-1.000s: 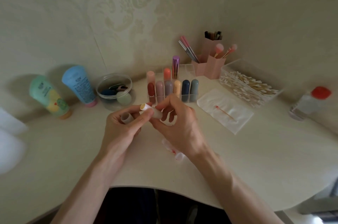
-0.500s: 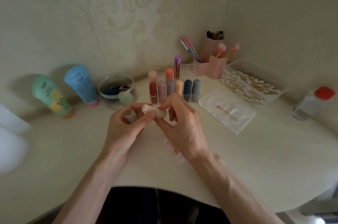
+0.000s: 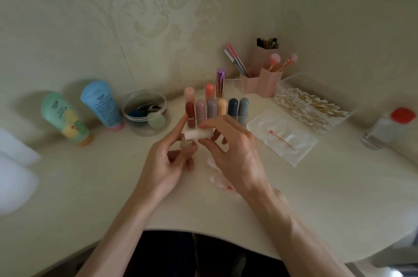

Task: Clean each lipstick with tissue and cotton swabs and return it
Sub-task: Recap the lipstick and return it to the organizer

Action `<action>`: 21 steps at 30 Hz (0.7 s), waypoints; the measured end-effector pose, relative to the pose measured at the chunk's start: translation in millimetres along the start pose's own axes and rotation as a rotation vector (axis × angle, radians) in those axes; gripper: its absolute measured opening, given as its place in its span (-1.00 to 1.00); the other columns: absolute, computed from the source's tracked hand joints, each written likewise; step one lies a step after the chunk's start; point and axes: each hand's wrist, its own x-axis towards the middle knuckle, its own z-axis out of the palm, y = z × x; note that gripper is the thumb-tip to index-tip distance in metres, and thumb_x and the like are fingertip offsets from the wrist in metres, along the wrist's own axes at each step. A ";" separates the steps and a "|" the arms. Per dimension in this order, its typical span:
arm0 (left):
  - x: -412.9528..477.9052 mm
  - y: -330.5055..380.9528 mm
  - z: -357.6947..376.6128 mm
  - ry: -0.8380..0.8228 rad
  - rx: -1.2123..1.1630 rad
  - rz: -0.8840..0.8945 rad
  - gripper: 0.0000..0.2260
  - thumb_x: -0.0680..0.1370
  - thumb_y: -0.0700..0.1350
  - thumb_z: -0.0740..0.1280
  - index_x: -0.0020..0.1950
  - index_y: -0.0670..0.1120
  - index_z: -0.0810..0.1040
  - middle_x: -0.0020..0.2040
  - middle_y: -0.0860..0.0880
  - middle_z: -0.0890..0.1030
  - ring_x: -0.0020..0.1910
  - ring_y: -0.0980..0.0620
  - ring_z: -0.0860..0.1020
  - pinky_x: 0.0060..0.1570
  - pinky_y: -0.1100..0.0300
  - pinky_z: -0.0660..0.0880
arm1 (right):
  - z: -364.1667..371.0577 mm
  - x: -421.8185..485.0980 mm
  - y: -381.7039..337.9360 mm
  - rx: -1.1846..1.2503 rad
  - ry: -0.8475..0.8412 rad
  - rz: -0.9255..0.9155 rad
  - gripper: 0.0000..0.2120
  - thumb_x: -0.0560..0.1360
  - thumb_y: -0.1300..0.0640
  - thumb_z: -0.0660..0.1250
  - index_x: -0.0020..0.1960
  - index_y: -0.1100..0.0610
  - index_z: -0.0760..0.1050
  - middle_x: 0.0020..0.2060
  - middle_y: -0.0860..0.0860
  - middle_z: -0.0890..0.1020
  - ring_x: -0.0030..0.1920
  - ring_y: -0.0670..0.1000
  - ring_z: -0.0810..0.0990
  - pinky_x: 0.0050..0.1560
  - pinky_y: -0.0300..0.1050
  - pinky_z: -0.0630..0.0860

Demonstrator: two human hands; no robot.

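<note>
My right hand (image 3: 235, 152) pinches a pale pink lipstick tube (image 3: 200, 134) between thumb and forefinger, holding it level just in front of the clear lipstick rack (image 3: 237, 83). My left hand (image 3: 167, 163) is beside the tube's left end with its forefinger stretched up; a greyish cap (image 3: 185, 144), blurred, sits among its curled lower fingers. The rack holds several coloured lipsticks (image 3: 217, 109) standing upright. A crumpled tissue with red stains (image 3: 218, 178) lies on the desk under my right hand. A used cotton swab (image 3: 281, 139) lies on a white tissue pad (image 3: 300, 147) to the right.
A clear box of cotton swabs (image 3: 312, 105) and pink brush holders (image 3: 267, 81) stand at the back right. A bottle with a red cap (image 3: 389, 127) is far right. A round tub of sponges (image 3: 144, 114), a blue tube (image 3: 101, 105) and a green tube (image 3: 65, 118) stand on the left.
My left thumb and forefinger have come off the tube's end, leaving it in my right hand. Both hands have shifted slightly toward the rack.
</note>
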 end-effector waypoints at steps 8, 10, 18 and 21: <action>0.5 4.7 -0.5 0.125 -0.040 -0.070 -0.78 0.48 -0.06 0.51 0.07 -0.10 0.61 -0.08 -0.06 0.73 -0.32 -0.11 0.70 -0.26 0.24 0.56 | -5.6 2.0 13.1 0.013 -0.021 -0.019 -0.72 0.55 0.34 0.46 0.21 0.11 0.68 0.10 -0.08 0.69 -0.02 -0.10 0.69 -0.03 -0.04 0.64; 0.6 4.2 -0.8 0.111 -0.029 -0.046 -0.81 0.52 -0.08 0.49 0.09 -0.08 0.63 -0.11 -0.06 0.73 -0.32 -0.10 0.70 -0.26 0.28 0.54 | -6.0 0.9 13.3 0.019 -0.092 -0.002 -0.71 0.56 0.33 0.45 0.25 0.12 0.67 0.10 -0.07 0.70 -0.04 -0.14 0.70 -0.02 -0.13 0.63; 0.0 4.3 0.0 0.116 -0.029 -0.045 -0.76 0.49 -0.06 0.51 0.14 -0.04 0.64 -0.08 -0.02 0.75 -0.34 -0.10 0.70 -0.23 0.19 0.60 | -2.6 -0.5 11.1 -0.048 -0.063 0.027 -0.70 0.50 0.24 0.56 0.21 0.08 0.69 -0.05 -0.18 0.69 -0.15 -0.41 0.51 -0.01 -0.55 0.40; 0.0 2.8 -0.8 0.151 -0.028 -0.070 -0.75 0.45 -0.03 0.52 0.06 -0.08 0.63 -0.12 0.00 0.75 -0.36 -0.09 0.70 -0.26 0.19 0.58 | -0.7 -2.0 9.8 -0.020 -0.069 0.016 -0.74 0.50 0.28 0.55 0.17 0.13 0.70 -0.07 -0.12 0.72 -0.17 -0.50 0.50 -0.05 -0.55 0.40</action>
